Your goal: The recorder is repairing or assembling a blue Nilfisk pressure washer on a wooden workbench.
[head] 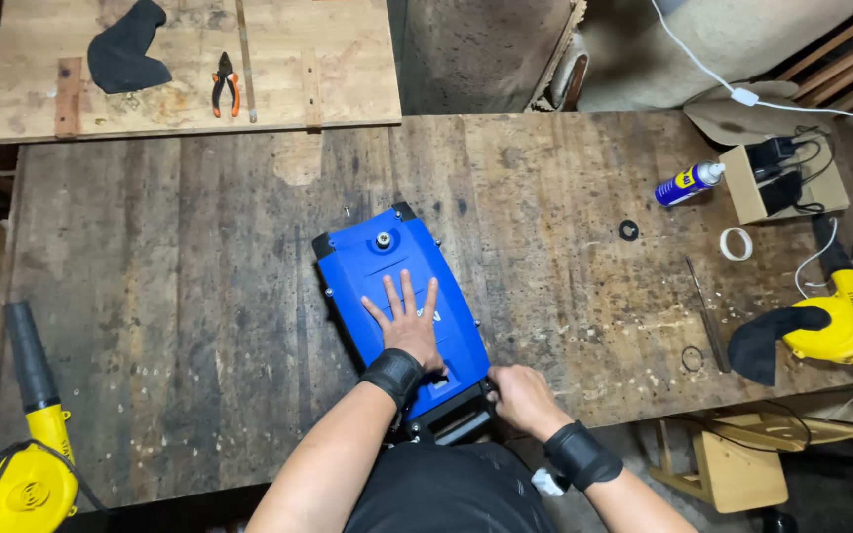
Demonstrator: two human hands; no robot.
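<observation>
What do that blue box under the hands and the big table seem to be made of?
The blue box looks like painted sheet metal or hard plastic: smooth, even colour, crisp edges, a dull sheen. Which one, I cannot tell. The left hand lies flat on it; the right hand grips its near end. The table looks like bare wood: dark planks with visible grain, stains and scuffs.

**Plastic case on rough wood**

Under my left hand [409,326] lies the blue case [402,296], smooth matt plastic, with a small bright metal fitting [384,240] at its far end. My right hand [522,397] grips its near edge, where the trim is black and looks like plastic. Both my wrists wear black matt cloth bands. The table [199,296] beneath is worn, rough wood, dark and stained. Far to my right the spray can [688,184] shines glossy; the blower [846,326] is glossy yellow plastic.
</observation>
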